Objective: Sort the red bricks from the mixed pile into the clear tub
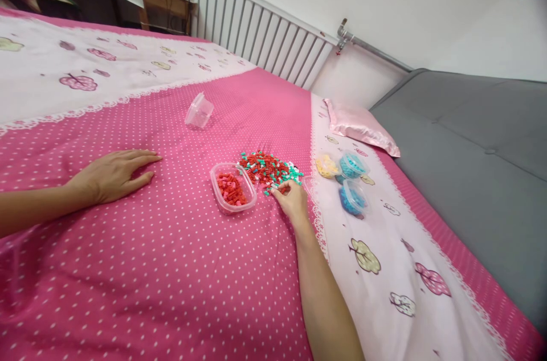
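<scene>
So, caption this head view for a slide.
Right hand at a bead pile beside a tub; left hand lies flat.

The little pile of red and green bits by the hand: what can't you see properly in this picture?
Head view, pile: the pieces are too small to tell their shape.
Head view, right hand: its curled fingers hide whether it pinches a piece.
Head view, left hand: it lies flat on the bed, but its arm is cut off by the left edge.
Head view, tipped clear tub: too far off to see inside.
</scene>
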Demonstrator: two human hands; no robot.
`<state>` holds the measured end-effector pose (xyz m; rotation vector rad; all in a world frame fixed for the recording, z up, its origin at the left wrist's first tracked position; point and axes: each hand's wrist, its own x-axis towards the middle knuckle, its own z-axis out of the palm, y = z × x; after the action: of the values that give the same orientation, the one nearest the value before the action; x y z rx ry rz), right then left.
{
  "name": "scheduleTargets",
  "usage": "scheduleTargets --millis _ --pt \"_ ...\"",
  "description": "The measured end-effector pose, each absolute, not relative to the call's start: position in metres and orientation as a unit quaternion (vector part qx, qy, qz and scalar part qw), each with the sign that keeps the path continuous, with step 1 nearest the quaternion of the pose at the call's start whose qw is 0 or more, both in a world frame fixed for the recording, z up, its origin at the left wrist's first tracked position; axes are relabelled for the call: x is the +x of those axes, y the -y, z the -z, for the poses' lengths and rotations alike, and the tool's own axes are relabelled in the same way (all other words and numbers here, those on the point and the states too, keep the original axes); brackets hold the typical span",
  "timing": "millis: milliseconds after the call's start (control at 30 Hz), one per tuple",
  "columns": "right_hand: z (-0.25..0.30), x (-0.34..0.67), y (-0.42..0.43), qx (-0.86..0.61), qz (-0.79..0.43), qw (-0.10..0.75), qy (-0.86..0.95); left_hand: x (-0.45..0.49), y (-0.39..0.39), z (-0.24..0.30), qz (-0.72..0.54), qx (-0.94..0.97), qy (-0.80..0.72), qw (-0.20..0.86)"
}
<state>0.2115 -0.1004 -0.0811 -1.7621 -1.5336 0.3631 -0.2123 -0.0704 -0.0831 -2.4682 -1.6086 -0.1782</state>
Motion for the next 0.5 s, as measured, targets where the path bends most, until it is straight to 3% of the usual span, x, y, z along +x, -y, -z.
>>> scheduleTargets --millis 167,267,400,500 --pt "0.0723 0.2064 0.1035 -0.702 -0.150 0.360 0.596 -0.2120 0.0706 0.0818 0.059 -0.832 0.543 0.094" --pt "0.0712 0.2066 0.1036 -0.698 -0.183 0.396 0.568 -0.2099 0.0716 0.0805 0.059 -0.831 0.545 0.094" --pt "0.0747 0.2112 0.1013 -0.595 -0.415 0.557 0.405 -0.2078 0.0732 0.0791 0.059 -0.828 0.549 0.094" --pt "0.0746 0.2157 0.0986 -0.508 -0.532 0.601 0.313 -0.2083 0.0727 0.0796 0.059 -0.830 0.548 0.091"
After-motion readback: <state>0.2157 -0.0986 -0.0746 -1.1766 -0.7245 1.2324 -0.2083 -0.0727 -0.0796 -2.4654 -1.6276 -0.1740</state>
